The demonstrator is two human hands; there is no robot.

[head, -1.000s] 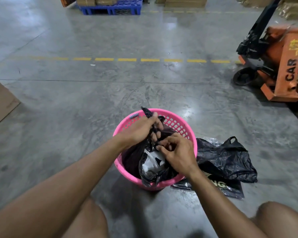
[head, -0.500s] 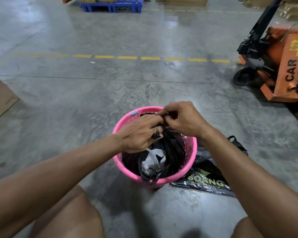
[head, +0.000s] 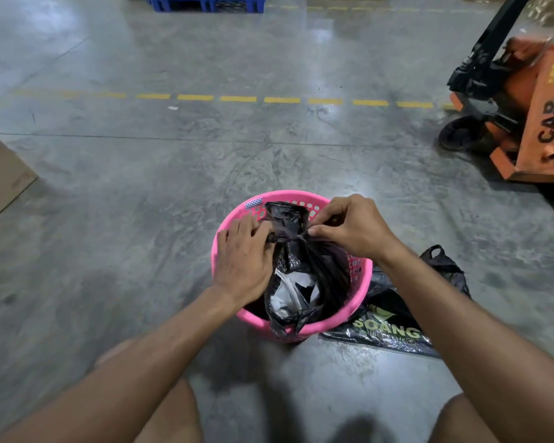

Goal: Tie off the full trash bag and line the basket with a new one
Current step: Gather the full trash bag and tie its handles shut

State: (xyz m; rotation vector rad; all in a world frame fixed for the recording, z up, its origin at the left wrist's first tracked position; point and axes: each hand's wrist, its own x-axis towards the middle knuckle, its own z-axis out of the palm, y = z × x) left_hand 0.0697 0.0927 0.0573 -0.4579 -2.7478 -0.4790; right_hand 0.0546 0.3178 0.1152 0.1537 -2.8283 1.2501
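Observation:
A pink perforated basket [head: 359,298] stands on the concrete floor right in front of me. Inside it sits a full black trash bag [head: 327,273] with white paper showing through a gap. My left hand [head: 243,257] pinches one twisted strand of the bag's neck on the left. My right hand [head: 352,228] pinches the other strand on the right. A knot is drawn between the two hands above the basket. A spare black bag [head: 448,270] lies on the floor to the basket's right, on a flat printed packet [head: 387,334].
An orange pallet jack [head: 525,107] is parked at the far right. A cardboard box [head: 0,177] sits at the left edge, a blue pallet [head: 205,3] at the top. A dashed yellow line [head: 237,99] crosses the floor. My knees frame the bottom.
My hands have pulled apart sideways, left hand to the left, right hand to the right, drawing the bag's strands tight into a knot. A second ago they worked close together over the bag's mouth.

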